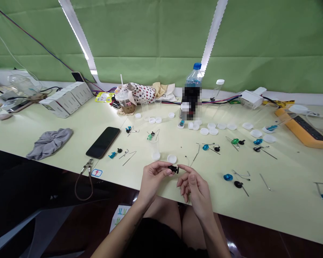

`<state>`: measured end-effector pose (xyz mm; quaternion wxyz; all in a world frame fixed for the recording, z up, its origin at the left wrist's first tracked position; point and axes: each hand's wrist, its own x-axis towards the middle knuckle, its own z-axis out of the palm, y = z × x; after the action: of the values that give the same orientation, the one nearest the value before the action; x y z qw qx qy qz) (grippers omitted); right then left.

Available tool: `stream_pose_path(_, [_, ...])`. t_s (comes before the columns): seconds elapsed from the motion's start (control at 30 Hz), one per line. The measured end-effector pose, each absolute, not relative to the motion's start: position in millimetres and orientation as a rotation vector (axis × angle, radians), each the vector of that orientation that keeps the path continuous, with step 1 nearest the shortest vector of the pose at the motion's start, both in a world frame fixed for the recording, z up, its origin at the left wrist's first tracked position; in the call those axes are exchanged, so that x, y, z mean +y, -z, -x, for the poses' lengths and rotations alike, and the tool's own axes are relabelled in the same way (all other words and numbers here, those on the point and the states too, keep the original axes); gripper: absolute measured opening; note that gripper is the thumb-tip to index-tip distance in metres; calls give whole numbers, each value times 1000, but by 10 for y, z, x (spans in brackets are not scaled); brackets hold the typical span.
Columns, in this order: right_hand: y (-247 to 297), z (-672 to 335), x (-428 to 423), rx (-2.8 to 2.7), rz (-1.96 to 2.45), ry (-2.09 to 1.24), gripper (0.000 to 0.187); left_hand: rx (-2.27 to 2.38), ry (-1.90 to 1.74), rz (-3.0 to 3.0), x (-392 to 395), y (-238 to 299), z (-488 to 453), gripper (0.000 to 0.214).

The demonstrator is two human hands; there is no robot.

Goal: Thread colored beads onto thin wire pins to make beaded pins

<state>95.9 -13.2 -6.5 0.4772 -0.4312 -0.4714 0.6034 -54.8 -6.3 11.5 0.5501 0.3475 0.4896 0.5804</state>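
My left hand (154, 175) pinches a small black plastic part (173, 169) between thumb and fingers, just above the table's front edge. My right hand (193, 183) is beside it with its index fingertip touching the part's right end and the other fingers curled. A clear vial (154, 146) and a white cap (172, 158) stand just beyond the hands. Blue, green and black small parts and thin metal wires lie scattered on the pale table (271, 200), such as a blue part (228, 177) and a black pin (239, 185) to the right.
A black phone (103, 142) and a grey cloth (50, 142) lie to the left, a lanyard (84, 181) hangs over the edge. A water bottle (193, 91), several white caps (212, 128), white boxes (67, 98) and an orange power strip (303, 130) stand further back.
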Motion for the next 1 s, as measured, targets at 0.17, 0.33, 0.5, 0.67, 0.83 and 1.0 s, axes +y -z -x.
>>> stream_pose_path(0.17, [62,-955,-121,-1185,1060,-1450,46,1160,-1375,-815,-65,-135,542,14])
stream_pose_path(0.33, [25,-928,-112,-1276,1142,-1411,37,1139,-1350,-824,-69,-112,551,14])
stream_pose_path(0.5, [-2,-923,-133,-1408,1212,-1376,31,1135,-1369,-942,-91,-82,553,12])
stream_pose_path(0.67, [-2,-928,-139,-1555,1222,-1308,32,1155,-1411,-1161,-134,-60,538,7])
stream_pose_path(0.83, [10,-925,-140,-1622,1228,-1265,36,1187,-1482,-1397,-183,-36,530,9])
stream_pose_path(1.0, [1,-923,-143,-1633,1179,-1282,36,1121,-1531,-1641,-229,-41,511,24])
